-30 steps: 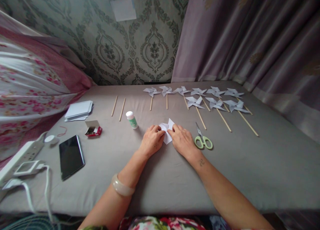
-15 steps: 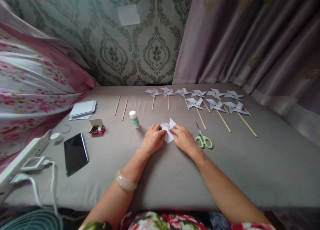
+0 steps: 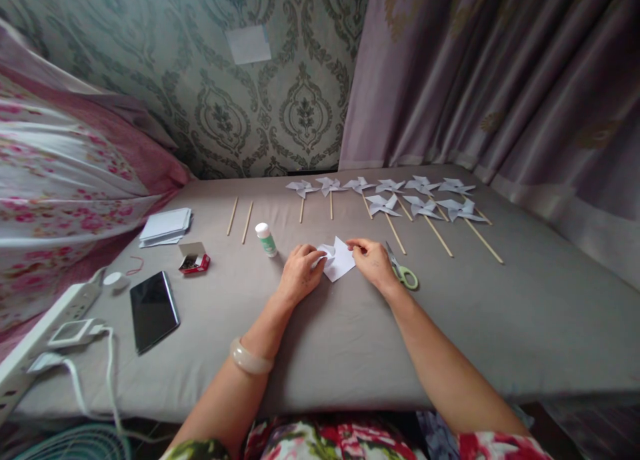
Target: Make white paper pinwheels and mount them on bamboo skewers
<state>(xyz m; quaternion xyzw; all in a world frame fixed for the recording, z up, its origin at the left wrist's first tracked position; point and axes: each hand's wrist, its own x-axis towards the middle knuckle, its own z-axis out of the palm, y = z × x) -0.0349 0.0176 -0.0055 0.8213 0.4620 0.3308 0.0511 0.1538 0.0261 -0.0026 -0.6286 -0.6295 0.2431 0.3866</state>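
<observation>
- Surface (image 3: 480, 327) covered in grey cloth
- Nine white paper pinwheels (image 3: 384, 205) with wooden stems (image 3: 485, 242)
- Two bare wooden sticks (image 3: 247, 223)
- Upright white-and-green glue stick (image 3: 266, 240)
- Green-handled metal scissors (image 3: 409, 279)
- Stack of white paper (image 3: 165, 226)
- Small open red box (image 3: 194, 264)
- Black phone (image 3: 155, 312)
- Thin red loop (image 3: 135, 267)
- Round white piece (image 3: 115, 281)
- White power strip (image 3: 47, 337)

At the centre of the frame I see the left hand (image 3: 300, 273) pinching the folded side of a white paper piece (image 3: 341, 260), while the right hand (image 3: 373, 263) has its fingertips at the piece's right corner. A glue stick (image 3: 266, 241) stands just left of them; green-handled scissors (image 3: 407, 277) lie partly behind the right hand. Across the upper right of the table (image 3: 350, 353) I see paper pinwheels (image 3: 384, 205) on sticks. At left lie two bare sticks (image 3: 247, 223), a paper stack (image 3: 165, 226), a small open red box (image 3: 194, 265) and a phone (image 3: 155, 311).
</observation>
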